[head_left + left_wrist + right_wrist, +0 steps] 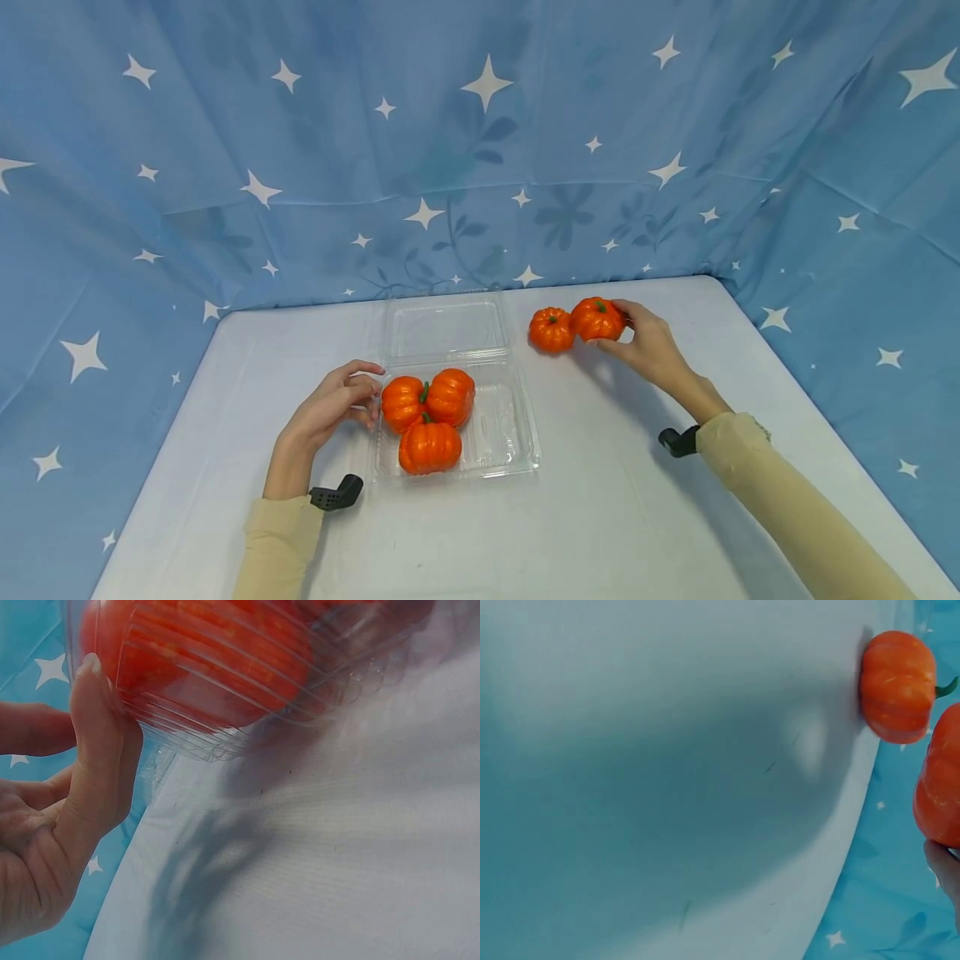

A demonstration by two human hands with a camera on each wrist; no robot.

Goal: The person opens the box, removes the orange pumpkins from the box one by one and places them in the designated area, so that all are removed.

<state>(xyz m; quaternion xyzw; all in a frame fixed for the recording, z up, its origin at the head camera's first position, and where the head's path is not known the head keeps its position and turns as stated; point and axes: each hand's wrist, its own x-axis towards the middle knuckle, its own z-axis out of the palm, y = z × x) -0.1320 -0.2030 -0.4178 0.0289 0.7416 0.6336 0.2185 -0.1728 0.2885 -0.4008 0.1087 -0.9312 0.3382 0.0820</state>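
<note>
My right hand (654, 348) grips a small orange toy pumpkin (597, 320) by its right side, fingers behind and thumb in front. In the right wrist view this pumpkin (941, 784) shows partly at the right edge, with a fingertip against it. Just left of it, another orange pumpkin (551, 330) rests on the table. A clear plastic clamshell container (501, 425) holds three more pumpkins (429, 448) in its left part. At the container's left wall is my left hand (333, 406), its fingers loosely bent. The left wrist view shows a fingertip touching that ribbed wall (202, 724).
The container's lid (448, 327) lies folded back flat behind its base. A white cloth covers the table (600, 517). Blue curtains with white stars (487, 150) stand along the table's back and sides. Both wrists wear a black camera (337, 493).
</note>
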